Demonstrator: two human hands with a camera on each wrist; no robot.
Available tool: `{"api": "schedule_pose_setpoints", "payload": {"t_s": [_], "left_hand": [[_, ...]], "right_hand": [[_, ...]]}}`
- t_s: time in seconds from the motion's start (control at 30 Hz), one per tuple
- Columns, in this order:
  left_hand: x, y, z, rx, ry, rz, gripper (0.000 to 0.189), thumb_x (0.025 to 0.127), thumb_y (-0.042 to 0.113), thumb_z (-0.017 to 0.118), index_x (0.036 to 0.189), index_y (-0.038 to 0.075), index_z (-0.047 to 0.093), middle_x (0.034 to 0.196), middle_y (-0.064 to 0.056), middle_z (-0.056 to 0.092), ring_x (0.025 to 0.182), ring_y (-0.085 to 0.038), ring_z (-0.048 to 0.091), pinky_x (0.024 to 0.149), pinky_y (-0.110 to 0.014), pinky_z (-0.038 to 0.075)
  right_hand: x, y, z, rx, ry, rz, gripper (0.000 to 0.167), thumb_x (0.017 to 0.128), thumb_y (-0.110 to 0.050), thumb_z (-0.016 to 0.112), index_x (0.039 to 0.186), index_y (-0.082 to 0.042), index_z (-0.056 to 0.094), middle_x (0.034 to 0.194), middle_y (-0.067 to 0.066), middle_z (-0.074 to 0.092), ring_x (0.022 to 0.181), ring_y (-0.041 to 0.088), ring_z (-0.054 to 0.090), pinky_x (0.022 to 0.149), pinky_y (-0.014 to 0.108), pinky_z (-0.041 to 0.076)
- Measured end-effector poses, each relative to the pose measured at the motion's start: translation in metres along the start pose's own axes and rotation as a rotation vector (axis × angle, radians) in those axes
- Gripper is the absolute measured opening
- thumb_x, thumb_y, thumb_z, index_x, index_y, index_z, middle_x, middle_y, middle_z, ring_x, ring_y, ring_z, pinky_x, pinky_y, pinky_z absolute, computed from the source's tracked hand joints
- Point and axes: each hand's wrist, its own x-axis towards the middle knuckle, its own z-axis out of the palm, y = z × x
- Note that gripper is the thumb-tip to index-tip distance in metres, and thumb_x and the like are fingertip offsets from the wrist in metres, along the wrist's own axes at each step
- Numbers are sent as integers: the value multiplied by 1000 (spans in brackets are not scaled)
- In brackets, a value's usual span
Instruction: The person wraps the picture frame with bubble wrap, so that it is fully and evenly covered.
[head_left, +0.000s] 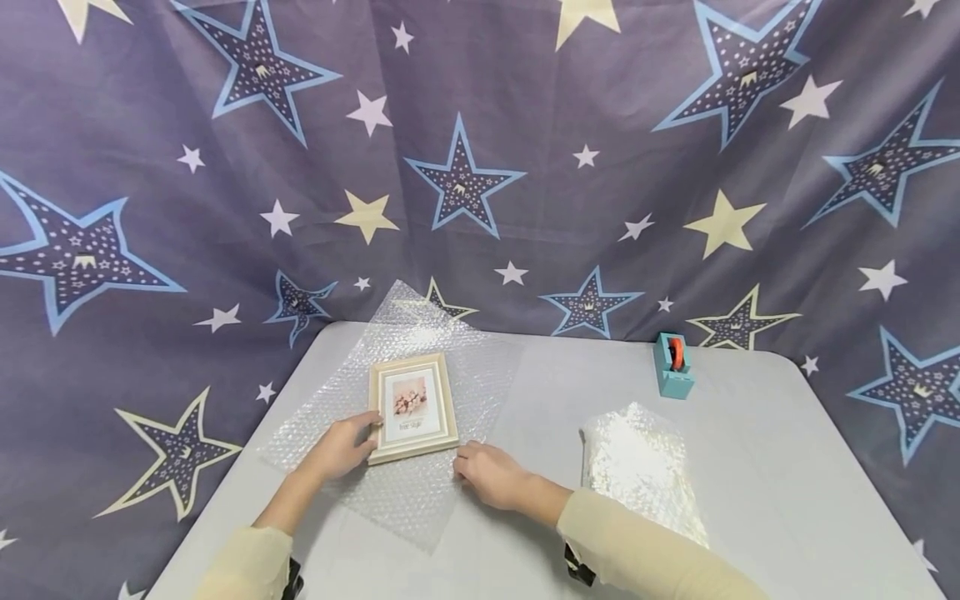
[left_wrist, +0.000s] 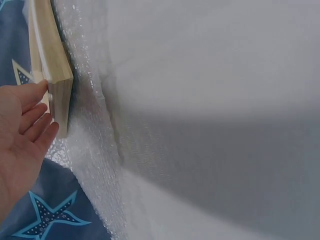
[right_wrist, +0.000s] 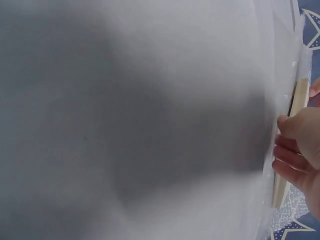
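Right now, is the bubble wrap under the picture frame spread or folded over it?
Spread: the bubble wrap reaches past the picture frame on all sides, and none covers its front.

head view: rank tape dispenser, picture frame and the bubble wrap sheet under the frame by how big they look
Largest to smallest:
1. bubble wrap sheet
2. picture frame
3. tape dispenser

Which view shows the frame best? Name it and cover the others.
The head view: the frame lies face up, uncropped, only slightly covered by the left hand. The left wrist view catches it nearly edge-on, cropped at the top; the right wrist view, just a strip partly behind the right hand.
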Motion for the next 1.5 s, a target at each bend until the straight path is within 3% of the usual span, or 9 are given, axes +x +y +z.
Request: {"api": "schedule_pose_setpoints", "payload": {"t_s": [0.3, 0.5, 0.6, 0.83, 0.97, 1.17, 1.5], "left_hand": [[3, 3, -8, -5, 8, 22, 44, 86, 9, 66, 127, -3, 58, 128, -25, 61, 120, -43, 58, 103, -56, 46], [11, 1, -15, -62, 28, 53, 32, 94, 14, 58, 120, -4, 62, 120, -25, 65, 113, -43, 62, 99, -57, 49], [14, -1, -17, -112, 38, 42, 37, 99, 22, 51, 120, -6, 62, 120, -25, 66, 114, -44, 61, 100, -56, 48], [16, -5, -22, -199, 11, -81, 58, 104, 43, 32, 127, -3, 58, 131, -24, 60, 127, -45, 50, 110, -57, 38], [14, -7, -18, -213, 14, -74, 57, 99, 46, 46, 128, -1, 58, 129, -22, 62, 124, -43, 54, 108, -55, 43], [9, -9, -5, -169, 60, 14, 73, 81, 45, 73, 131, -5, 53, 127, -24, 62, 120, -44, 57, 104, -54, 46], [6, -9, 8, -130, 166, 49, 76, 73, 33, 82, 129, -7, 52, 123, -26, 62, 117, -44, 58, 101, -54, 48]], "right_hand": [[3, 15, 0, 255, 244, 51, 6, 88, -9, 67, 82, -12, 66, 79, -4, 69, 75, 7, 63, 71, 14, 52], [15, 24, -7, 459, 250, 195, 7, 89, -9, 65, 83, -9, 67, 78, 1, 70, 69, 5, 59, 64, 10, 50], [24, 29, -11, 529, 266, 265, 7, 89, -7, 65, 82, -7, 68, 77, 2, 70, 67, 5, 59, 63, 11, 50], [37, 37, -8, 652, 292, 377, 6, 86, -4, 65, 82, -4, 70, 75, 7, 70, 65, 7, 59, 60, 12, 49], [43, 39, -2, 686, 299, 476, 7, 86, -6, 65, 82, -4, 71, 75, 9, 71, 64, 5, 56, 58, 13, 47], [49, 39, 1, 718, 283, 588, 9, 86, -7, 64, 82, -2, 71, 75, 9, 70, 62, 4, 52, 55, 13, 45], [56, 37, 13, 721, 304, 647, 10, 87, -8, 66, 80, -2, 69, 71, 7, 67, 58, 3, 48, 51, 13, 41]]}}
